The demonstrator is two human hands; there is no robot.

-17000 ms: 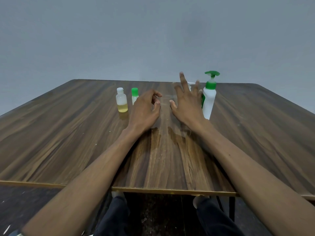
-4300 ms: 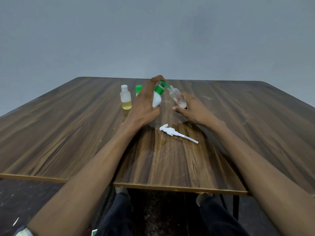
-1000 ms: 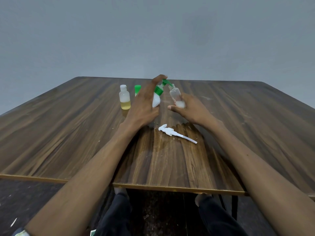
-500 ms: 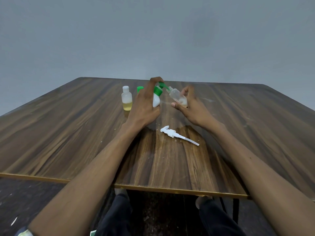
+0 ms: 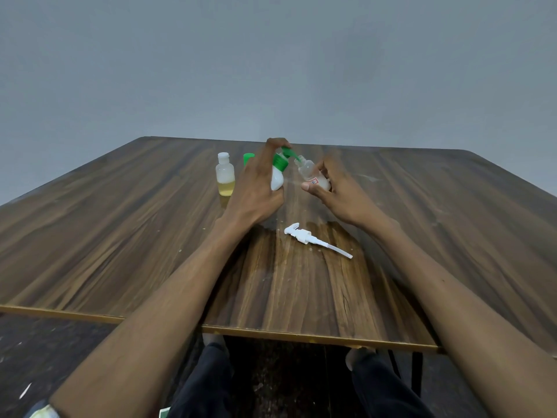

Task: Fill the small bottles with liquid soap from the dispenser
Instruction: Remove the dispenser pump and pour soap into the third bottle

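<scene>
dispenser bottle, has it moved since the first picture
Yes. The dispenser bottle has gone leftward, nearer the yellow-liquid bottle, and is now gripped by the left hand.

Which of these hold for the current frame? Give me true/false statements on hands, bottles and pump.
1. The left hand grips the dispenser. True.
2. The right hand is empty. False: it holds a small clear bottle, tilted.
3. The white pump lies loose on the table. True.
4. The white-capped bottle lies on its side. False: it stands upright, yellowish liquid at its bottom.
5. The dispenser's spout is green. True.
</scene>
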